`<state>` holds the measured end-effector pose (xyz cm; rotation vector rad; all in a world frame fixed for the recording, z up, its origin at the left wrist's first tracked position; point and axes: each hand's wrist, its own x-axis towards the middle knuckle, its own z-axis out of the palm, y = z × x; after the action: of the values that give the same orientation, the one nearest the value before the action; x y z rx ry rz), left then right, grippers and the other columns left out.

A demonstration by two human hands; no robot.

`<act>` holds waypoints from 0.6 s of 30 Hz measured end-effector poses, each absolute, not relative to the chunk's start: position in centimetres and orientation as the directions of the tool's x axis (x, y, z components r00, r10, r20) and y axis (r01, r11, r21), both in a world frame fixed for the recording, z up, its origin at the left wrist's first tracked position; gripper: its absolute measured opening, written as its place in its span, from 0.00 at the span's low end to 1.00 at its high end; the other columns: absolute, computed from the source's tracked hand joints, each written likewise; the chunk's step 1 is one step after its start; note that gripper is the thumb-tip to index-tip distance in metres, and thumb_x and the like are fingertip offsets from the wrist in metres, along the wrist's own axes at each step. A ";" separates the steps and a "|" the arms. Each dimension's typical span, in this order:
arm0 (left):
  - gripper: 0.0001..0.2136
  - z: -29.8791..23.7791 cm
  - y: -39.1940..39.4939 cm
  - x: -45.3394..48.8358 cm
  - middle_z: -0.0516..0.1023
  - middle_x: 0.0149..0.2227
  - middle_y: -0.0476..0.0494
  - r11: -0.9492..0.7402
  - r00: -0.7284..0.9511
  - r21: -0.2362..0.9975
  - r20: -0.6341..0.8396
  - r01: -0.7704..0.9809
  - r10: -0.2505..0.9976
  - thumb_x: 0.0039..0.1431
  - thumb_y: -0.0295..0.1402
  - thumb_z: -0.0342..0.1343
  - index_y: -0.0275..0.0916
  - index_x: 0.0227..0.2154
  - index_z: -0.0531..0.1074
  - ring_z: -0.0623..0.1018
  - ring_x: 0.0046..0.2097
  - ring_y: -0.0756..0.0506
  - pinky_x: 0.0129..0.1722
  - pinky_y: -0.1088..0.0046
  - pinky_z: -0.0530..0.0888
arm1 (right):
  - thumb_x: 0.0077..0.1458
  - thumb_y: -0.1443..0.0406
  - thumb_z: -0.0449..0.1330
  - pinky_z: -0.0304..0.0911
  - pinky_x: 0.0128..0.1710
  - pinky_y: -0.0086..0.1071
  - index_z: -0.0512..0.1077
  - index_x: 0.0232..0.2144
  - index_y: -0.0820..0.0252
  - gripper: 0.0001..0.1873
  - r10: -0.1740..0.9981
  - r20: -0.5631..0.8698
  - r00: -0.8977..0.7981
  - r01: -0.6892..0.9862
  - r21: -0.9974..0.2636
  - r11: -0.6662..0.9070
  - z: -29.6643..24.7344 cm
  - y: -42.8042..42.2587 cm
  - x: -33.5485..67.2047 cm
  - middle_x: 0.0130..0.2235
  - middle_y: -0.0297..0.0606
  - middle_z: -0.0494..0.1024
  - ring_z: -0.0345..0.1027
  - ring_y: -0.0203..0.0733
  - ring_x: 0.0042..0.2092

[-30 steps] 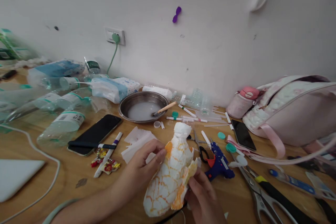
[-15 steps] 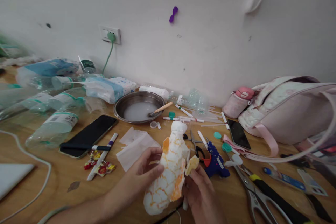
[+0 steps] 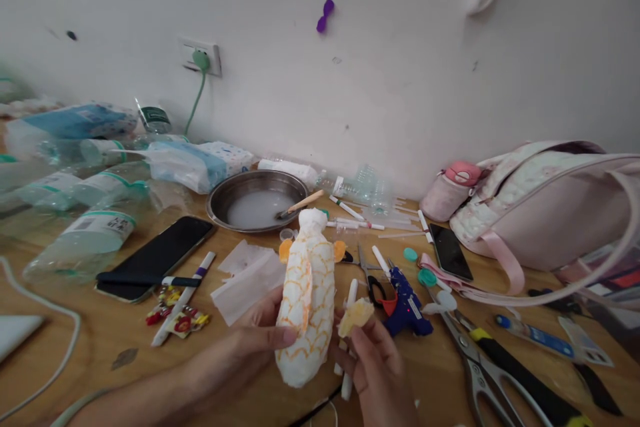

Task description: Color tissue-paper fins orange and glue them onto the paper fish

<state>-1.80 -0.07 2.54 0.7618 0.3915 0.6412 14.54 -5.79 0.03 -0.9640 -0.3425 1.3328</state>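
Note:
A white papier-mâché fish (image 3: 315, 307) with orange scale lines and small orange side fins stands tilted in front of me. My left hand (image 3: 260, 333) grips it from the left, thumb across its lower body. A pale yellow, fin-like piece (image 3: 356, 317) is pinched between thumb and fingers of my right hand (image 3: 375, 360), just right of the fish. White markers (image 3: 352, 293) lie behind that hand. A blue glue gun (image 3: 409, 307) with a small red light rests to the right, beside scissors with black and orange handles (image 3: 379, 290).
A metal bowl (image 3: 220, 203) of cloudy liquid holds a wooden-handled brush (image 3: 305, 203). Plastic bottles (image 3: 95, 233), a black phone (image 3: 160, 253) and torn paper (image 3: 250, 280) lie left. Large shears (image 3: 467, 347), another phone (image 3: 450, 251) and a pink bag (image 3: 540, 213) occupy the right.
The fish has been turned in my left hand, so both orange side fins and a ridge down its body now show. The yellow piece stays in my right hand.

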 end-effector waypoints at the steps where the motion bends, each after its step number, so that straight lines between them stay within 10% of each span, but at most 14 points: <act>1: 0.20 2.5 -0.2 -1.8 0.74 0.52 0.43 0.552 0.737 0.734 -0.104 -0.396 0.668 0.55 0.29 0.55 0.43 0.51 0.64 0.72 0.53 0.40 0.52 0.63 0.65 | 0.38 0.59 0.71 0.69 0.32 0.22 0.76 0.30 0.55 0.14 0.921 -0.300 0.250 -0.635 -0.769 -0.078 -0.2 -5.9 14.4 0.32 0.31 0.80 0.74 0.33 0.34; 18: 0.20 1.6 0.0 -1.8 0.74 0.51 0.42 0.622 0.699 0.662 -0.204 -0.418 0.686 0.55 0.33 0.58 0.40 0.50 0.64 0.72 0.53 0.40 0.49 0.67 0.67 | 0.31 0.61 0.74 0.67 0.27 0.21 0.70 0.18 0.62 0.16 0.903 -0.404 0.146 -0.684 -0.700 -0.202 -0.1 -5.6 14.4 0.22 0.28 0.77 0.71 0.29 0.26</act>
<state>-1.79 -0.02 1.64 0.6222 0.4695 0.6613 14.37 -5.61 -0.06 -1.0027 -0.2885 1.4751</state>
